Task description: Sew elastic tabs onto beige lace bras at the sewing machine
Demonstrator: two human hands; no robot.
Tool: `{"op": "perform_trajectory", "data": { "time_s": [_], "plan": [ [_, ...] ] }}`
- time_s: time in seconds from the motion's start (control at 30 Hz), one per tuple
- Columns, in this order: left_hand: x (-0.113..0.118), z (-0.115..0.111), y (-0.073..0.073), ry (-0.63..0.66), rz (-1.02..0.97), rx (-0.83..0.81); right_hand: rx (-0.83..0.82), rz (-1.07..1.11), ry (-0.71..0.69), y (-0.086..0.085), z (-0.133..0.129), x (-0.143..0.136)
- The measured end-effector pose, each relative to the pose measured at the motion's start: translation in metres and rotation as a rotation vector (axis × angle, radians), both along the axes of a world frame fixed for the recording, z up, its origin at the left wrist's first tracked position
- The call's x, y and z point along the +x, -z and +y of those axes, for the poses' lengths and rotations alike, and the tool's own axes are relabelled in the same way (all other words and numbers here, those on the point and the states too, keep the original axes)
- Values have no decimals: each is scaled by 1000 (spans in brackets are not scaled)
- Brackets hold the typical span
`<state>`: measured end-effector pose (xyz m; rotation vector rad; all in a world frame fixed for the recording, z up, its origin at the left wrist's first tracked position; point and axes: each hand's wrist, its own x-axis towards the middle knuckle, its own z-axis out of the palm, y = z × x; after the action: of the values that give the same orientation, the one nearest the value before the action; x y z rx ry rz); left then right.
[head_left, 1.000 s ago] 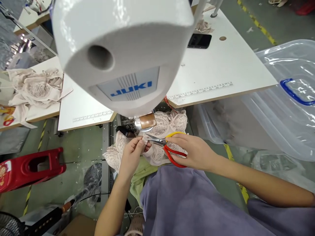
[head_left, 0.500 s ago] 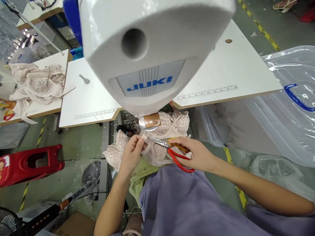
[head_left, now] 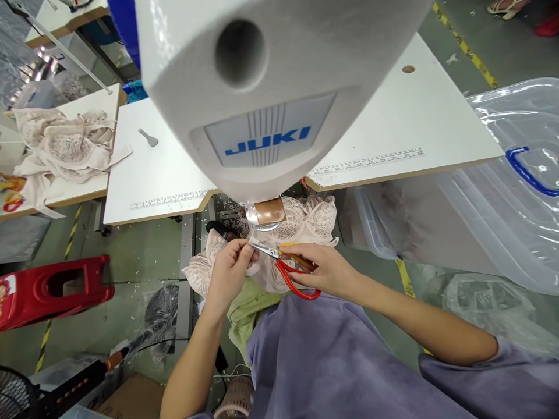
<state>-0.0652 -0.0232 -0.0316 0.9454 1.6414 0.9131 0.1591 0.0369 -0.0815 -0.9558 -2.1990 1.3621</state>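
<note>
My left hand [head_left: 231, 270] is closed, thumb and fingers pinching a narrow pale end of a beige lace bra [head_left: 198, 272]. My right hand [head_left: 325, 265] grips a pair of scissors [head_left: 286, 276] with red handles. The blades point left and their tips lie against the fabric at my left fingertips. Whether the blades are parted there is too small to tell. More beige lace cups [head_left: 321, 218] lie just beyond my hands, under the sewing machine head [head_left: 266, 139]. My fingers and the scissors hide part of the bra.
White table tops with printed rulers [head_left: 367, 163] flank the machine. More beige lace garments [head_left: 70, 145] are heaped on the left table. A clear plastic bin [head_left: 493, 215] stands at right. On the floor at left are a red stool [head_left: 56, 291] and a fan [head_left: 17, 390].
My right hand has moved left with the scissors, bringing the blade tips to the fabric at my left fingertips. My left hand has shifted slightly left and keeps its pinch.
</note>
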Motion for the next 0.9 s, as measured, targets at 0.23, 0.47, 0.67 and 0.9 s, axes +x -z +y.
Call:
{"op": "perform_trajectory", "data": {
  "time_s": [0.23, 0.47, 0.67, 0.9],
  "plan": [
    [-2, 2, -6, -69, 83, 51, -198, -124, 62, 2, 1, 22],
    [-21, 6, 7, 117, 658, 191, 141, -520, 365, -13, 103, 64],
    [-28, 23, -18, 494, 500, 91, 533, -693, 347, -23, 228, 62],
    [-3, 20, -7, 520, 953, 484, 232, -112, 121, -24, 118, 41]
  ]
}}
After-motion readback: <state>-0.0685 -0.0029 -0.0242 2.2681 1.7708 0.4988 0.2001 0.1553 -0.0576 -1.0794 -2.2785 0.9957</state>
